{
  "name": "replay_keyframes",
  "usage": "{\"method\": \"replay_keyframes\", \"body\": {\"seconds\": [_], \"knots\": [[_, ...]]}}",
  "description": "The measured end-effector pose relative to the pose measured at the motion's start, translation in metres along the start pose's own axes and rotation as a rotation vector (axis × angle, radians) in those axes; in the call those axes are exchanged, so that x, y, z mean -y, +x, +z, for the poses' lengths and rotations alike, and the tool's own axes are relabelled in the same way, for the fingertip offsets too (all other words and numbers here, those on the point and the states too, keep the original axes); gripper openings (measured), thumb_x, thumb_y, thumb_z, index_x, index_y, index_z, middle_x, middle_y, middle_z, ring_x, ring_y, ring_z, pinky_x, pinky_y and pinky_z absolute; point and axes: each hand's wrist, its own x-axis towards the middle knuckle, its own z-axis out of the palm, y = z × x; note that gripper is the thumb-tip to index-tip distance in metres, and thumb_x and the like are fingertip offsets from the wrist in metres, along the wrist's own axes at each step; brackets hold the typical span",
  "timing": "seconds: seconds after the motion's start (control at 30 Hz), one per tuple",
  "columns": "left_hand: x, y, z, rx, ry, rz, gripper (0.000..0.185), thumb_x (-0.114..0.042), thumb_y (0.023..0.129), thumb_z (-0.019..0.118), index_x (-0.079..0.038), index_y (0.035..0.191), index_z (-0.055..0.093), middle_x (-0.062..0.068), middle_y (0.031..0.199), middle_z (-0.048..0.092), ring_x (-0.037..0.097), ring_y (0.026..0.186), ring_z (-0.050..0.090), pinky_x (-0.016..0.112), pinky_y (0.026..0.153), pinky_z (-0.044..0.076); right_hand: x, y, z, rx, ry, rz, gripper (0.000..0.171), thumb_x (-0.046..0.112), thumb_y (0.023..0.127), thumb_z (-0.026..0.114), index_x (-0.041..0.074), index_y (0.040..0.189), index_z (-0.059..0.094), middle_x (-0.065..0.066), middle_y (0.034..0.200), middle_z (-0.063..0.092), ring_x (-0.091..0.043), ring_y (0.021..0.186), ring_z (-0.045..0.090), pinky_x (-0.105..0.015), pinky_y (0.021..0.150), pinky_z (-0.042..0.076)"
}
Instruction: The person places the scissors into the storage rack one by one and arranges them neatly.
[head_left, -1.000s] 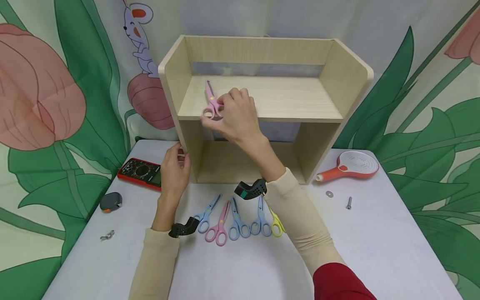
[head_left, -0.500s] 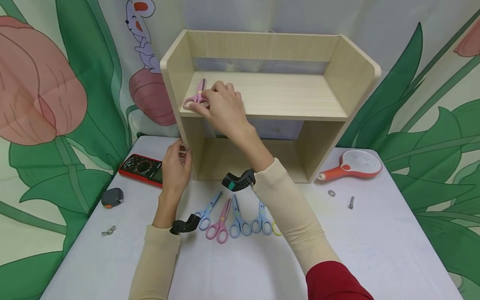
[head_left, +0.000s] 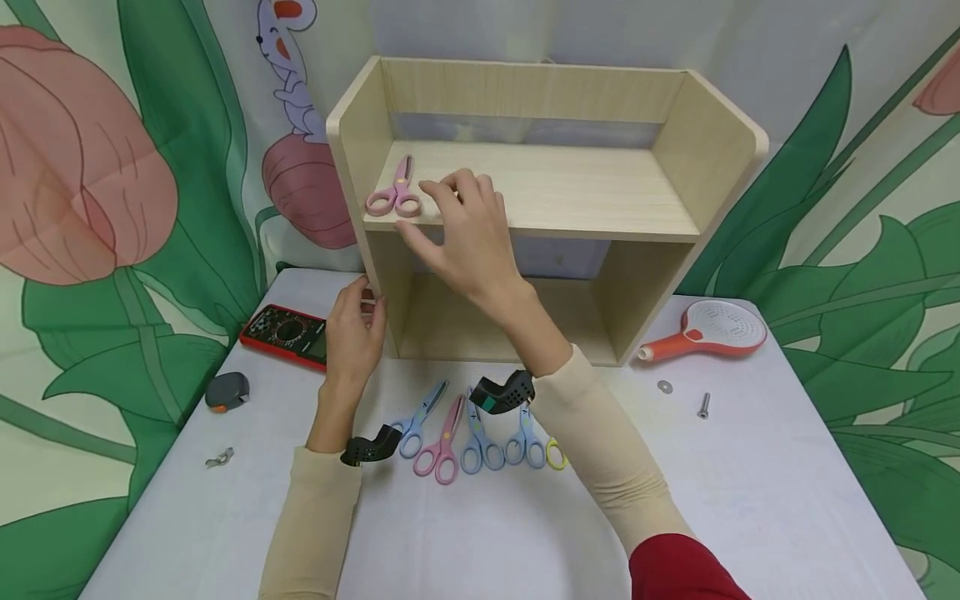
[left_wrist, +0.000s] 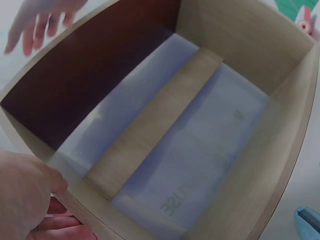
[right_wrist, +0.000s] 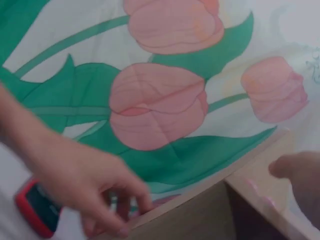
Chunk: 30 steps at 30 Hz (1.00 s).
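I see my right hand (head_left: 465,229) hovering just beside the pink scissors (head_left: 395,196), fingers relaxed and spread, gripping nothing. The scissors lie flat at the left end of the upper shelf board, in the upper left of the wooden shelf (head_left: 720,167), handles toward the front lip. My left hand (head_left: 352,333) curls its fingers round the shelf's left side panel low down, bracing it.

To do this well, I judge I should lift the right hand straight up and back so a fingertip cannot drag the handles off the lip. The scissors sit near both the front edge and the left wall, so room there is tight; the middle and right of the board are open. On the table (head_left: 750,500), lower centre, a row of scissors (head_left: 472,437) lies under my forearm, so I should come down clear of it.
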Motion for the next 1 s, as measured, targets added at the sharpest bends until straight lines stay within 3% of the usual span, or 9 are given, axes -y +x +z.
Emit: {"method": "replay_keyframes", "body": {"seconds": [0.13, 0.23, 0.57, 0.83, 1.0], "knots": [[0.000, 0.002, 0.000, -0.002, -0.003, 0.014, 0.036, -0.011, 0.099, 0.062, 0.004, 0.131, 0.056, 0.027, 0.112, 0.062, 0.036, 0.094, 0.070, 0.048, 0.079, 0.063, -0.007, -0.034, 0.002, -0.072, 0.062, -0.083, 0.052, 0.040, 0.087, 0.076, 0.001, 0.121, 0.068, -0.013, 0.109, 0.062, -0.030, 0.097, 0.053, -0.041, 0.081, 0.044], [-0.001, 0.002, 0.000, -0.002, -0.007, 0.012, 0.036, -0.011, 0.099, 0.062, 0.004, 0.131, 0.056, 0.027, 0.112, 0.062, 0.036, 0.094, 0.070, 0.047, 0.079, 0.063, -0.017, -0.063, 0.007, -0.042, 0.085, -0.099, 0.055, 0.040, 0.084, 0.078, 0.000, 0.121, 0.068, -0.013, 0.110, 0.063, -0.030, 0.096, 0.053, -0.040, 0.080, 0.044], [-0.003, 0.001, 0.000, 0.012, -0.007, -0.025, 0.037, -0.012, 0.099, 0.061, 0.004, 0.132, 0.055, 0.025, 0.114, 0.062, 0.035, 0.096, 0.069, 0.047, 0.082, 0.063, -0.059, -0.159, 0.001, 0.239, 0.099, 0.023, 0.070, 0.045, 0.080, 0.080, 0.003, 0.132, 0.060, -0.011, 0.122, 0.059, -0.027, 0.109, 0.051, -0.039, 0.086, 0.041], [-0.003, 0.000, -0.001, 0.012, -0.001, -0.026, 0.037, -0.012, 0.099, 0.062, 0.004, 0.132, 0.056, 0.026, 0.114, 0.062, 0.036, 0.097, 0.069, 0.048, 0.083, 0.063, -0.088, -0.221, -0.015, 0.410, 0.030, 0.083, 0.078, 0.050, 0.077, 0.080, 0.001, 0.133, 0.058, -0.012, 0.123, 0.060, -0.029, 0.117, 0.053, -0.048, 0.101, 0.046], [-0.002, 0.000, -0.001, 0.010, -0.009, -0.022, 0.037, -0.011, 0.099, 0.062, 0.004, 0.132, 0.056, 0.026, 0.114, 0.062, 0.036, 0.096, 0.069, 0.048, 0.082, 0.063, -0.097, -0.255, -0.022, 0.511, -0.027, 0.148, 0.079, 0.057, 0.074, 0.080, 0.003, 0.129, 0.061, -0.009, 0.120, 0.061, -0.026, 0.115, 0.054, -0.046, 0.098, 0.048]]}}
